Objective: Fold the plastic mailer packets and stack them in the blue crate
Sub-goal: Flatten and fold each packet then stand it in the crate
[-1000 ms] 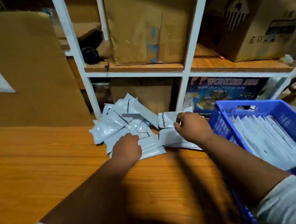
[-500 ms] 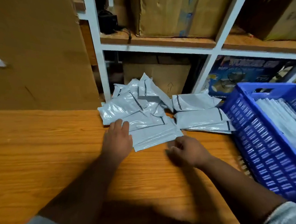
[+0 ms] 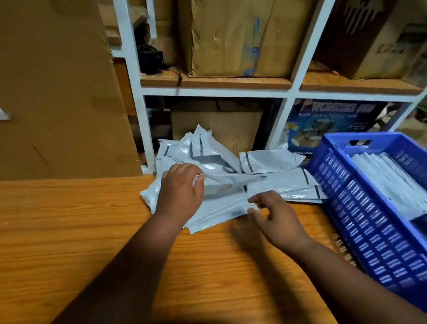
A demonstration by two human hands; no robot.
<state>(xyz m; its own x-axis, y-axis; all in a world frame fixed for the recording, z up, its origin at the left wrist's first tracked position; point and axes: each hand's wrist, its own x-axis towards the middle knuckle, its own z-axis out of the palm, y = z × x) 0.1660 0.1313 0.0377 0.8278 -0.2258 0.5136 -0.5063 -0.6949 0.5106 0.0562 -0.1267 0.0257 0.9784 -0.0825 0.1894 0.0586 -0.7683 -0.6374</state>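
Gripping one mailer (image 3: 231,183), left hand (image 3: 181,192) leaves table (image 3: 61,235) edge-side free.

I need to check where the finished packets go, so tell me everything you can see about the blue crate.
The blue crate is a rectangular plastic bin with slotted, grille-like walls and a handle cut-out in its far end wall. It sits upright on the wooden table at the right, partly cut off by the frame edge. Inside, white mailer packets lie flat in an overlapping row. Its near left corner sits close to the loose packet pile; contact is unclear. Neither hand touches it.
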